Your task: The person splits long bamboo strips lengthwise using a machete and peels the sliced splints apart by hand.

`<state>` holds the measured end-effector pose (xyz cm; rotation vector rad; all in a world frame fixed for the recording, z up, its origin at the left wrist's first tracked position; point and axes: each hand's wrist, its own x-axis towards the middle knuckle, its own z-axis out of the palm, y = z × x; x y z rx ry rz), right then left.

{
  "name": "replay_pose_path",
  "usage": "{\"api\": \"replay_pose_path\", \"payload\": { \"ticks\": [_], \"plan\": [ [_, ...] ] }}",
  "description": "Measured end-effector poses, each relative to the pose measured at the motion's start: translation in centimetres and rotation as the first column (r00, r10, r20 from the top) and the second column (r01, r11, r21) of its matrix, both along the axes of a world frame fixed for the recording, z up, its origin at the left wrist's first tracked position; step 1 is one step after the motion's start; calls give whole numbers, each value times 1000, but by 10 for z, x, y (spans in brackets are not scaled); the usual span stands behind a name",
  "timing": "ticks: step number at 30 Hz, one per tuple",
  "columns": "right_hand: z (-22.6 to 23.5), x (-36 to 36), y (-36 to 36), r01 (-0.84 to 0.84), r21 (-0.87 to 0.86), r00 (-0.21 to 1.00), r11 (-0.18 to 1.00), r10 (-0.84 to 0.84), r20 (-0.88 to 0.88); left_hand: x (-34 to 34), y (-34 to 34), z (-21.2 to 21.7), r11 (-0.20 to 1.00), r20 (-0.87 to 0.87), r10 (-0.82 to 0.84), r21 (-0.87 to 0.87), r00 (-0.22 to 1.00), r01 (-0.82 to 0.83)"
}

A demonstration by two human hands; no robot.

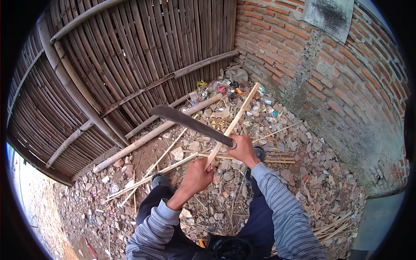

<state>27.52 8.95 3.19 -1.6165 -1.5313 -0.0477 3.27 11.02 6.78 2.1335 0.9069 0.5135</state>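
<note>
1. Two hands at work, both fists closed. Left hand (pixel 197 177) wrapped tight around the lower end of a bamboo strip (pixel 232 125); the strip rises from the fist up and to the right, its far tip over the litter near the brick wall (pixel 329 73).
2. Right hand (pixel 242 148) clenched around the handle of a machete (pixel 188 122). Blade runs out of the fist up and to the left, dark, with a curved tip; held above the ground.
3. Machete and strip cross just beside the right fist; blade lies in front of the strip there. Contact between edge and strip cannot be told.
4. Left fist sits below and left of the right one, near but apart.
5. Ground (pixel 320 182): rubble, stone chips, dry leaves, scraps of plastic litter toward the far corner where fence meets wall.
6. More split strips (pixel 151 175) lie flat on the ground beyond the left hand; a thick pole (pixel 156 133) lies along the foot of the bamboo fence (pixel 130 56).
7. Both sleeves grey-striped; dark trousers, knees bent, shoes on the rubble.
</note>
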Motion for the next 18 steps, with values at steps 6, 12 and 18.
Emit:
{"api": "replay_pose_path", "payload": {
  "ticks": [6, 12, 18],
  "plan": [
    [-5, 27, 5, 139, -121, 975, 983, -157, -157, 2, -2, -3, 1000, -54, 14, -5, 998, -15],
    [-3, 5, -10, 36, -156, 993, 987, -53, -107, -1, -5, 3, 999, -72, -18, -38, 997, 15],
    [-9, 21, -1, -11, -69, 1000, 998, 9, -22, 0, -7, 7, 1000, -27, -1, -19, 1000, 1]
  ]
}}
